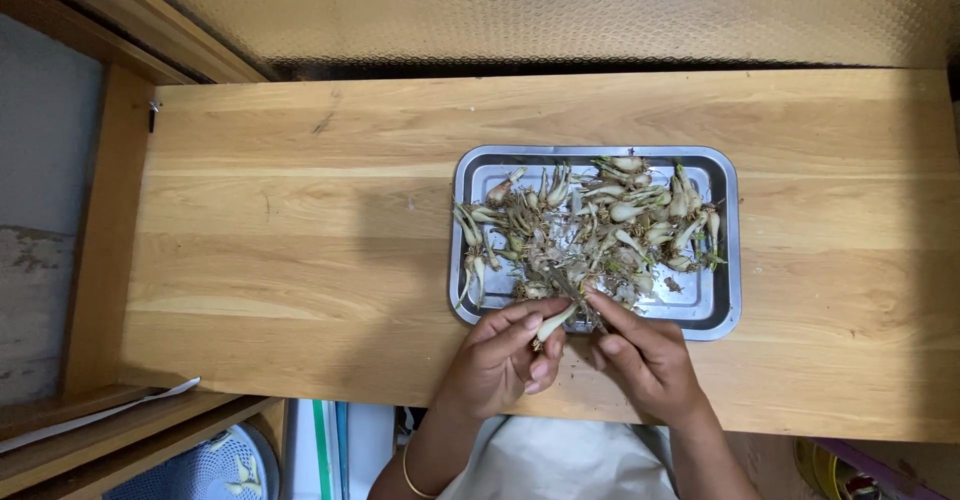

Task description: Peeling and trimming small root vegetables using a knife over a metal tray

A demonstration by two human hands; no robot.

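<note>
A rectangular metal tray (pixel 722 250) rests on a wooden table (pixel 300 230) and holds a pile of small pale bulbs with green stalks and roots (pixel 600 222). My left hand (pixel 500 355) grips one white bulb (pixel 555 322) at the tray's near edge. My right hand (pixel 645 355) pinches a small knife (pixel 570 290); its blade points toward the root end of that bulb. Both hands meet over the tray's front rim.
A glossy textured panel (pixel 560 5) runs along the table's far edge. A wooden frame (pixel 100 230) borders the left side. Below left are a blue basket (pixel 215 470) and white paper (pixel 100 415). My lap with light cloth (pixel 560 460) is below the table.
</note>
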